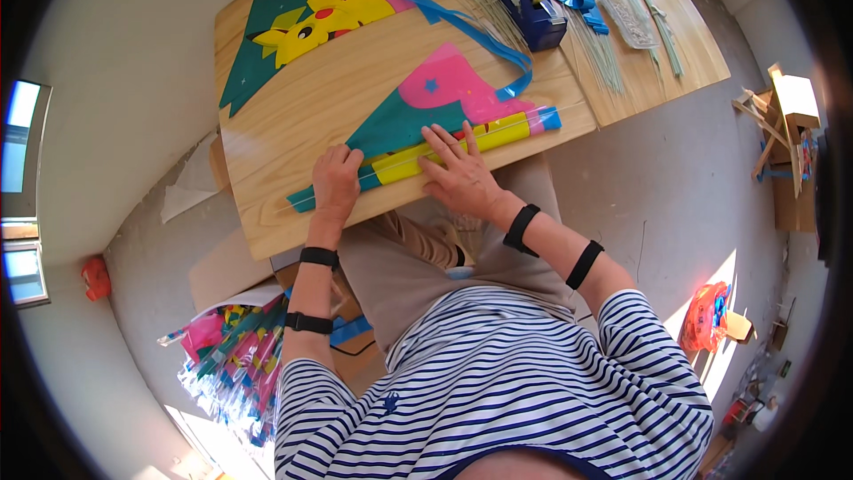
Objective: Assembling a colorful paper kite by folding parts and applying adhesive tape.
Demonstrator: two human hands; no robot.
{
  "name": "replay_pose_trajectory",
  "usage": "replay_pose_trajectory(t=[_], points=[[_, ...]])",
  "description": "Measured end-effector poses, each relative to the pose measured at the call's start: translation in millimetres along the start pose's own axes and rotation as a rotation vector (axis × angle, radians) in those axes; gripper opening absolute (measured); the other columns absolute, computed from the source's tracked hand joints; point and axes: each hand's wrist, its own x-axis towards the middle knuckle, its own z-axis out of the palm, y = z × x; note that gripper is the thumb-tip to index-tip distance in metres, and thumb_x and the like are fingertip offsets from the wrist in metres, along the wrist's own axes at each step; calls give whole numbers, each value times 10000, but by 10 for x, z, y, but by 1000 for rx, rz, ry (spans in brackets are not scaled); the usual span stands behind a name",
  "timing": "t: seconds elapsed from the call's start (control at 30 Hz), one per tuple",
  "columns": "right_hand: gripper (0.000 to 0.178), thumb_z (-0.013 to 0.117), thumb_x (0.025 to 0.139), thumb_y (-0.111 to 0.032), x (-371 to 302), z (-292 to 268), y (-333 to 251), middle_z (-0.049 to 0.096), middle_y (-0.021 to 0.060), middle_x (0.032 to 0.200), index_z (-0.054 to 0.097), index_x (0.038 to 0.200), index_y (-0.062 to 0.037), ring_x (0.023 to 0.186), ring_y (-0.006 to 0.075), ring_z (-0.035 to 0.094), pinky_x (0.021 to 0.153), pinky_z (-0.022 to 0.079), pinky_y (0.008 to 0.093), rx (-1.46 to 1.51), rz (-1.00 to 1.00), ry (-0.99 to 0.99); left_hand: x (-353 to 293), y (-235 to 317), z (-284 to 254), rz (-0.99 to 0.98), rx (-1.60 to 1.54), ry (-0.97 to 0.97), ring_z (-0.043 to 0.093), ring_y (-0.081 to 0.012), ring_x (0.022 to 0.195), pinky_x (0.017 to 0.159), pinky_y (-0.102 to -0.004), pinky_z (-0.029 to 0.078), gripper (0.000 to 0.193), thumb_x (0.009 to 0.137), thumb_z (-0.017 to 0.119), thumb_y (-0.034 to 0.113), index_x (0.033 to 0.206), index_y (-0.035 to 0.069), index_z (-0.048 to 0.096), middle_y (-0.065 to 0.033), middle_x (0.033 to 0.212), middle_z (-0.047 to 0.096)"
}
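Observation:
A triangular kite sail (391,126) in green, pink and yellow lies at the table's near edge. Its near border is folded into a long strip, with a thin pale rod (404,160) along it and blue tape (549,118) at the right end. My left hand (336,182) has its fingers curled together on the strip near its left end, gripping the sail; what lies under the fingers is hidden. Farther right, my right hand (464,176) rests flat on the yellow part of the strip, fingers spread.
A second kite sail (333,22) lies at the table's (293,116) far left. Blue ribbon (484,40), a dark blue tape dispenser (529,4), several thin rods (591,49) and a clear plastic tray (627,16) lie at the far right. Bundled colourful sheets (233,347) stand at lower left.

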Motion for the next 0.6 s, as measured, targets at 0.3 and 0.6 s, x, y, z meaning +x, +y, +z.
replay_pose_trajectory(t=[0.3, 0.6], points=[[486, 793, 855, -312, -9, 50, 13, 459, 243, 1588, 676, 1268, -83, 1534, 377, 370, 1245, 155, 707, 3, 12, -20, -123, -163, -172, -133, -202, 12, 611, -351, 881, 745, -471, 504, 108, 812, 743, 22, 868, 54, 657, -119, 869, 606], [475, 783, 880, -309, -16, 77, 25, 442, 242, 1603, 655, 1281, -89, 1534, 384, 362, 1252, 139, 692, 1, 4, -29, -601, -594, -331, -647, -395, 128, 671, -336, 823, 733, -413, 529, 41, 871, 721, 32, 905, 15, 705, -158, 881, 696]])
